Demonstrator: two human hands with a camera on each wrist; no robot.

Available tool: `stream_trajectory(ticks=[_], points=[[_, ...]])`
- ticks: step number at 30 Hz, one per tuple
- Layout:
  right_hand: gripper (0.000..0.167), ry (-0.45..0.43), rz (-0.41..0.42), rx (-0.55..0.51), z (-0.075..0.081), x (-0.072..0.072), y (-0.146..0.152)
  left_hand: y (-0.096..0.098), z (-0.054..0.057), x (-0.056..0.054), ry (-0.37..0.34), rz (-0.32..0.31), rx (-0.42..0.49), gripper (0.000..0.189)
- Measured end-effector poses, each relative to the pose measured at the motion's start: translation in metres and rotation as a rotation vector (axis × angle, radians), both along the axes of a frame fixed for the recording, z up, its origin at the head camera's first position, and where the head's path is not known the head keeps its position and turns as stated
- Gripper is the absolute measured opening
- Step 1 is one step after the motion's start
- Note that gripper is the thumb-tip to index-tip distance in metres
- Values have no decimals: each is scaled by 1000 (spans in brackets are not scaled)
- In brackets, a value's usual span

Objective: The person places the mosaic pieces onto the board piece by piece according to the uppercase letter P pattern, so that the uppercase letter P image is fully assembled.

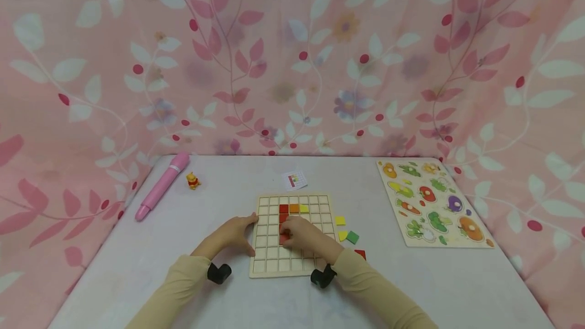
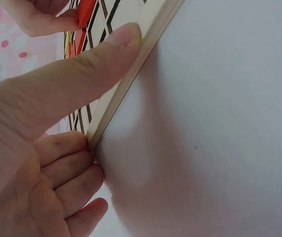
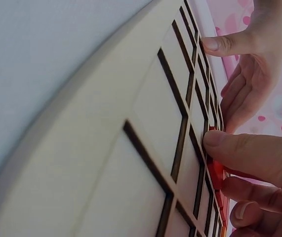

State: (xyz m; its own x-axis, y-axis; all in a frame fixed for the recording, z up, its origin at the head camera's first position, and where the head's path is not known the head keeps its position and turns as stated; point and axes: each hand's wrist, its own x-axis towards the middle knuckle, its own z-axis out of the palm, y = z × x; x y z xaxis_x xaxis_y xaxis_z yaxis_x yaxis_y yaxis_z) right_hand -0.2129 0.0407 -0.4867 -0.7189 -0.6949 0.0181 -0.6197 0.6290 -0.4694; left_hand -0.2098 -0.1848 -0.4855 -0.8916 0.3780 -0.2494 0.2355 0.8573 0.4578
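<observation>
A wooden grid board point(image 1: 271, 266) lies on the table before me. My left hand point(image 1: 233, 232) rests along its left side, thumb point(image 2: 123, 42) on the edge and the other fingers by the far corner. Over the middle of the grid, my right hand point(image 1: 305, 236) pinches a red square tile point(image 3: 215, 170) between thumb and fingers, low at the cells. Beyond the right hand, a red tile point(image 1: 284, 208), an orange tile point(image 1: 294, 208) and a yellow tile point(image 1: 304, 208) sit in one row. More red shows below the first; fingers partly cover that column.
To the board's right lie loose tiles: yellow point(image 1: 340, 221), green point(image 1: 352, 237) and red point(image 1: 360, 254). A small pattern card point(image 1: 295, 180) is behind the board. Farther right lies a vegetable puzzle point(image 1: 434, 207); at left, a pink pen-shaped object point(image 1: 162, 187) and a bear figurine point(image 1: 193, 181).
</observation>
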Motion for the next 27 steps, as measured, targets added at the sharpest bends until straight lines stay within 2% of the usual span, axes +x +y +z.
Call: stream_trajectory(ticks=[9, 12, 16, 22, 27], points=[[15, -51, 3, 19, 2, 3, 1, -2, 0, 0, 6, 1, 16, 99], [13, -38, 16, 16, 3, 6, 4, -2, 0, -1, 4, -3, 17, 99], [11, 29, 60, -37, 5, 11, 14, -1, 0, 0, -2, -9, 19, 98], [9, 39, 36, -73, 14, 16, 34, -1, 1, 1, 9, -18, 17, 98], [7, 110, 56, -138, 20, 18, 58, -2, 0, 1, 10, -24, 13, 98]])
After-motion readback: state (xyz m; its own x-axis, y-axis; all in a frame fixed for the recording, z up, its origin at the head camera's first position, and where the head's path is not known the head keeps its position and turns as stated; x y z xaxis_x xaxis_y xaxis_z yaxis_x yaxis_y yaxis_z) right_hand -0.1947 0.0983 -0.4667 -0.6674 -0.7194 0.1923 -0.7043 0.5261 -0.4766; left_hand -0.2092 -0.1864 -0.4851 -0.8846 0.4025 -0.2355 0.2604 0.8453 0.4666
